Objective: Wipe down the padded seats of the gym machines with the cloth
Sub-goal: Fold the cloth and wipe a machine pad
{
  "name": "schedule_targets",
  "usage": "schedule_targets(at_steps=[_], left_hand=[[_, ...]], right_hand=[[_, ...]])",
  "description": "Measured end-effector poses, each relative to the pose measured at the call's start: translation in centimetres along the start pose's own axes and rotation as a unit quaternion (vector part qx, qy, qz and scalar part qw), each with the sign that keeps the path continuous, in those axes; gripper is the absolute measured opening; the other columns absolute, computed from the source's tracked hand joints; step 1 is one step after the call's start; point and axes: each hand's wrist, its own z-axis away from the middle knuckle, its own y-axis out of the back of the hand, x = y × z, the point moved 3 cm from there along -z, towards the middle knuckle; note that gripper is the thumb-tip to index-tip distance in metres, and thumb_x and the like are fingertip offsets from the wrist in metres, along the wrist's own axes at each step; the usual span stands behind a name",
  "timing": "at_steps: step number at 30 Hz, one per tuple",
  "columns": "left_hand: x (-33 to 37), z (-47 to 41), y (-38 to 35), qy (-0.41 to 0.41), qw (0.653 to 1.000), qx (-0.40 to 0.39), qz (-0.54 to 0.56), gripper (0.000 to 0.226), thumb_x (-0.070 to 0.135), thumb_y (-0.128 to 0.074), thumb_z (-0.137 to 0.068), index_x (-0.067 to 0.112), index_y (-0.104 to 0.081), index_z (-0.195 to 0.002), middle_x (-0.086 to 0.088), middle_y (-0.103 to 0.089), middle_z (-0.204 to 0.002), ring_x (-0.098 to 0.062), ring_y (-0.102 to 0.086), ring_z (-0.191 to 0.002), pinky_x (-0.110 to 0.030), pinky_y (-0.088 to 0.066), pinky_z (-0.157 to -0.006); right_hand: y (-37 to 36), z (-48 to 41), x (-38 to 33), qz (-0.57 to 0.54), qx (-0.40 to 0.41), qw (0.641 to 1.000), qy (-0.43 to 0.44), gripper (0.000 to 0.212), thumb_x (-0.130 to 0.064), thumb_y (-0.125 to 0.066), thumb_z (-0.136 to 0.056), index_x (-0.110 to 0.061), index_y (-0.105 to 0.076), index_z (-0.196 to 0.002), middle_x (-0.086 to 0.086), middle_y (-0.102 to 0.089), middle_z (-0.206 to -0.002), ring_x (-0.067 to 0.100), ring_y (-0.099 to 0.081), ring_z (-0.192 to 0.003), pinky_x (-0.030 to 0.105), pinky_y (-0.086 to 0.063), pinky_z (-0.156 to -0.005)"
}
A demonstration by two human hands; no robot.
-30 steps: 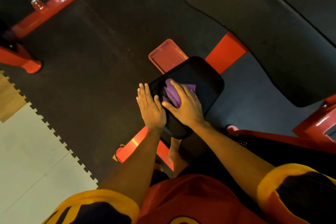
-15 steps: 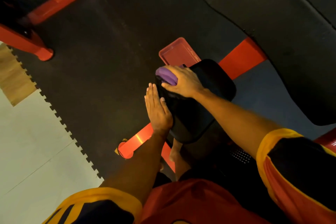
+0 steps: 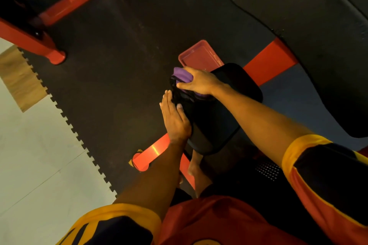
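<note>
Head view looks down on the black padded seat (image 3: 219, 121), with the purple cloth (image 3: 182, 74) bunched at its far left corner. The right hand (image 3: 199, 81) covers the cloth, fingers curled over it and pressing it to the pad, hiding most of the fabric. The left hand (image 3: 175, 119) lies flat with straight fingers against the seat's left edge, holding nothing. A red tray-shaped plate (image 3: 200, 56) sits just beyond the far edge, and a red frame beam (image 3: 270, 61) runs off from the seat's far right side. A bare foot (image 3: 196, 167) shows below the near edge, beside a red floor bar (image 3: 153, 152). A large black pad (image 3: 298, 36) fills the upper right.
</note>
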Motion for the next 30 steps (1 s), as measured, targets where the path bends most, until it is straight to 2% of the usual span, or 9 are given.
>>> schedule_targets(at_steps=[4,9,14,16,20,22,24,26,30], left_hand=[[0.1,-0.3,0.2,0.014,0.998,-0.001,0.060,0.048,0.019,-0.035,-0.103,0.011,-0.040,-0.150,-0.004,-0.042,-0.151,-0.022,-0.038,-0.143,-0.052,-0.027,-0.121],[0.3,-0.1,0.6,0.032,0.997,-0.004,0.065,0.050,0.032,-0.034,-0.107,0.004,-0.043,-0.148,-0.012,-0.044,-0.150,-0.021,-0.041,-0.140,-0.035,-0.030,-0.120],[-1.2,-3.1,2.1,-0.031,0.994,-0.103,0.007,0.043,0.026,-0.033,-0.108,0.006,-0.050,-0.142,-0.008,-0.054,-0.142,-0.015,-0.049,-0.131,-0.016,-0.031,-0.112],[-1.9,-4.2,2.5,-0.017,0.990,-0.139,0.002,0.043,0.028,-0.032,-0.108,0.008,-0.055,-0.138,-0.006,-0.058,-0.139,-0.014,-0.052,-0.127,-0.008,-0.030,-0.108],[-3.0,-4.7,2.1,0.046,0.975,-0.191,0.100,0.031,0.025,-0.037,-0.111,0.025,-0.064,-0.125,0.003,-0.066,-0.126,-0.010,-0.060,-0.118,-0.027,-0.043,-0.107],[-3.2,-5.2,2.2,0.125,0.954,-0.228,0.148,0.039,0.032,-0.030,-0.112,0.027,-0.069,-0.118,0.007,-0.070,-0.116,-0.006,-0.063,-0.111,-0.023,-0.044,-0.103],[-3.5,-5.9,2.7,0.158,0.951,-0.235,0.124,0.050,0.036,-0.027,-0.112,0.014,-0.072,-0.117,0.003,-0.069,-0.110,-0.007,-0.060,-0.105,-0.019,-0.043,-0.095],[-4.5,-6.3,3.1,0.164,0.951,-0.238,0.107,0.050,0.037,-0.031,-0.112,0.008,-0.072,-0.115,-0.001,-0.068,-0.109,-0.006,-0.057,-0.103,-0.020,-0.043,-0.090],[-6.5,-5.8,3.8,0.125,0.956,-0.244,0.108,0.043,0.036,-0.032,-0.111,0.020,-0.070,-0.121,-0.001,-0.069,-0.121,-0.010,-0.061,-0.113,-0.020,-0.044,-0.099]], right_hand=[[-2.2,3.2,-1.0,-0.025,0.099,0.994,0.044,0.064,-0.039,-0.074,-0.090,-0.025,-0.047,-0.146,0.002,-0.056,-0.140,0.023,-0.049,-0.131,0.041,-0.040,-0.112],[-5.2,8.8,2.1,-0.032,0.184,0.978,0.096,0.064,-0.034,-0.076,-0.089,-0.018,-0.050,-0.146,0.004,-0.057,-0.140,0.020,-0.051,-0.130,0.028,-0.038,-0.109],[-2.6,6.1,2.5,-0.088,0.220,0.972,0.000,0.065,-0.033,-0.073,-0.093,-0.019,-0.044,-0.150,0.007,-0.055,-0.145,0.026,-0.049,-0.133,0.034,-0.040,-0.105],[-3.0,5.2,1.0,-0.089,0.246,0.965,-0.013,0.062,-0.031,-0.073,-0.093,-0.018,-0.046,-0.148,0.007,-0.055,-0.144,0.028,-0.048,-0.134,0.034,-0.037,-0.108],[-6.5,9.1,-1.2,-0.060,0.236,0.968,0.066,0.069,-0.030,-0.078,-0.089,-0.014,-0.047,-0.148,0.009,-0.054,-0.146,0.026,-0.045,-0.136,0.035,-0.031,-0.115],[-7.7,11.1,-0.4,-0.033,0.215,0.972,0.088,0.072,-0.033,-0.077,-0.089,-0.014,-0.045,-0.150,0.007,-0.050,-0.151,0.022,-0.042,-0.140,0.036,-0.032,-0.118],[-7.4,11.3,0.4,-0.041,0.212,0.975,0.055,0.071,-0.032,-0.075,-0.091,-0.015,-0.043,-0.151,0.006,-0.049,-0.151,0.024,-0.043,-0.140,0.041,-0.037,-0.116],[-6.6,9.9,0.0,-0.081,0.244,0.966,0.014,0.063,-0.028,-0.074,-0.092,-0.016,-0.047,-0.147,0.006,-0.055,-0.143,0.025,-0.050,-0.132,0.044,-0.044,-0.110],[-6.6,6.8,-3.4,-0.048,0.322,0.945,0.015,0.059,-0.027,-0.074,-0.090,-0.013,-0.051,-0.143,0.009,-0.060,-0.135,0.028,-0.054,-0.127,0.042,-0.041,-0.108]])
